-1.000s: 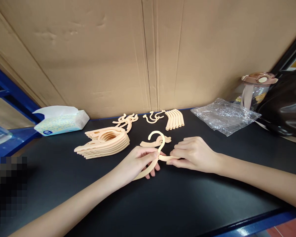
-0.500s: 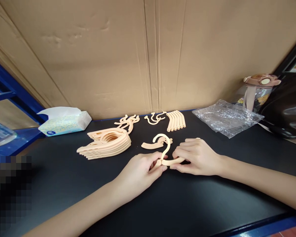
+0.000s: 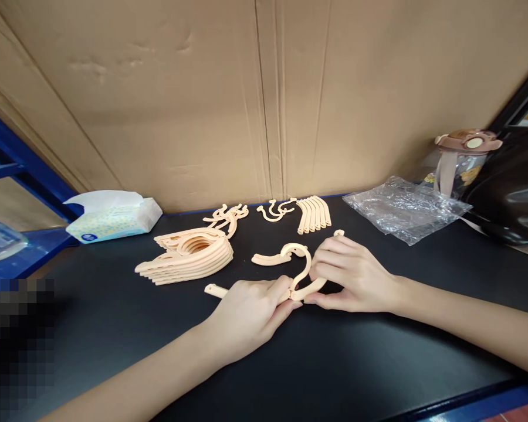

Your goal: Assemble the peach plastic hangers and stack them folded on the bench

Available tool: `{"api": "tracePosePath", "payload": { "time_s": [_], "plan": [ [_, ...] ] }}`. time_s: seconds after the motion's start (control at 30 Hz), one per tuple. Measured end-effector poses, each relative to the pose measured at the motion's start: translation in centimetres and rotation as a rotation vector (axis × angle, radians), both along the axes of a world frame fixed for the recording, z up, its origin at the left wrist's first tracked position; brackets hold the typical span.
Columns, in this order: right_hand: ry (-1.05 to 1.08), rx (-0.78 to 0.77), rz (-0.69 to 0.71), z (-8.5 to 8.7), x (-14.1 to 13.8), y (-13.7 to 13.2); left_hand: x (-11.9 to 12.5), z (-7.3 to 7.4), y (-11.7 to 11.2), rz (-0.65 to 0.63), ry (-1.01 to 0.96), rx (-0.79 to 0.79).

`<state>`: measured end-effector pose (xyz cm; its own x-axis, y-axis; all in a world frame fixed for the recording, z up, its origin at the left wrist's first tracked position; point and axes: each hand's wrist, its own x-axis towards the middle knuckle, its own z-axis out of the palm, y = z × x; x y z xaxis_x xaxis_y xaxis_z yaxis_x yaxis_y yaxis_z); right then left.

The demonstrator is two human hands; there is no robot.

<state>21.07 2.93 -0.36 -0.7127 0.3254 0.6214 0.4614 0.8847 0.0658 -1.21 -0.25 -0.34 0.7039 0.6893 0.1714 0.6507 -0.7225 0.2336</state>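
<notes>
Between my two hands is a cream plastic clothes hanger (image 3: 308, 289) with a curved hook. My left hand (image 3: 253, 310) is closed round its left arm, whose tip pokes out beyond the knuckles. Closed on the right arm is my right hand (image 3: 352, 275), and that arm's end shows above the fingers. The hook rises from the joint near my left thumb and leans right. Just behind it lies a loose curved hanger arm (image 3: 270, 259), partly covered by the hook. To the left sits a stack of folded hangers (image 3: 198, 266).
At the back of the black table (image 3: 334, 363) lie loose hooks (image 3: 229, 218), more hooks (image 3: 271, 215) and a row of hanger arms (image 3: 314, 215). A tissue pack (image 3: 114, 220) stands left; a clear plastic bag (image 3: 405, 208) and a bottle (image 3: 464, 164) are right. Cardboard (image 3: 180, 105) walls the back.
The hanger has tilted, its right arm swinging up and its hook leaning further right. Its left tip now shows past my left hand, which has rolled slightly.
</notes>
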Motion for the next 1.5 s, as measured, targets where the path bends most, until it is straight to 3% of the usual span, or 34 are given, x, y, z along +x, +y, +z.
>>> {"api": "tracePosePath", "payload": {
  "time_s": [0.27,0.77,1.03,1.5],
  "plan": [
    [0.048,0.016,-0.088,0.5,0.13,-0.41,0.19,0.22,0.31,0.008,-0.04,0.005],
    [0.062,0.011,-0.082,0.12,0.16,-0.29,0.16,0.25,0.28,0.034,0.008,-0.023],
    [0.067,0.091,-0.091,0.17,0.24,-0.3,0.32,0.25,0.28,0.052,0.0,-0.028],
    [0.035,0.036,-0.073,0.28,0.11,-0.36,0.25,0.35,0.16,0.022,0.005,0.001]
  ]
}}
